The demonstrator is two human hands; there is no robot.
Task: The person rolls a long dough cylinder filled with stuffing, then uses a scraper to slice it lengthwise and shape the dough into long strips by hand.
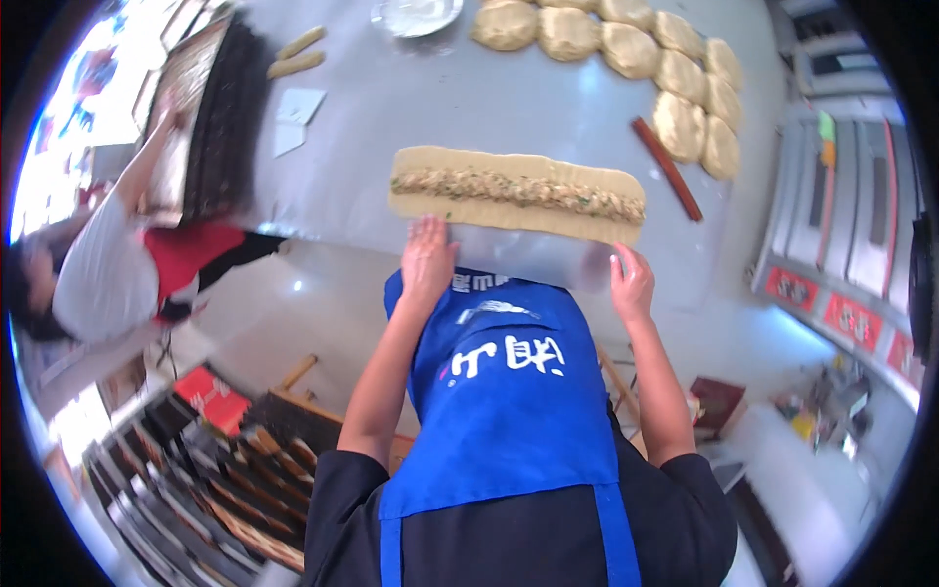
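A long, flat dough sheet (518,223) lies crosswise on the table in front of me. Along its middle runs a strip of pale chopped filling (518,191) with green flecks. My left hand (427,262) is at the sheet's near left edge, palm down, its fingers stretched out and touching the dough. At the near right corner is my right hand (632,281), with fingers and thumb bent together at the dough's edge. The exact grip there is partly hidden.
Several dough pieces (631,51) sit at the far right, with a brown rolling stick (667,168) beside them. A white bowl (417,16), white scrapers (296,117) and two dough strips (297,55) lie farther off. At left, a person (108,254) reaches to a dark-sided tray (210,127).
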